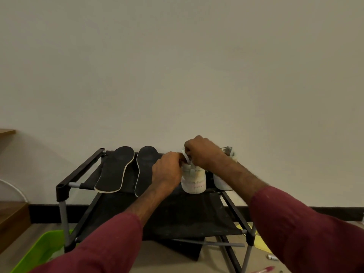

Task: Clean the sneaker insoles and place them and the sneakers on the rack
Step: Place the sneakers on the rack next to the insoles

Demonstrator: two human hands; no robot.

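Observation:
Two black insoles lie side by side on the top shelf of the black rack (65, 186), one at the left (115, 169) and one beside it (144, 166). To their right on the same shelf stand two white sneakers, heels toward me: the nearer one (194, 182) and, partly hidden behind my right forearm, the other (222, 180). My left hand (167, 170) and my right hand (201, 151) both pinch the white tongue or strap at the top of the nearer sneaker.
The rack has a lower black fabric shelf (187, 217) and stands against a plain wall. A green tub (41, 251) sits on the floor at the lower left, wooden steps (11, 219) at the far left. A yellow cloth (260, 245), a pink pen (264, 269) and a small tube lie on the floor at the right.

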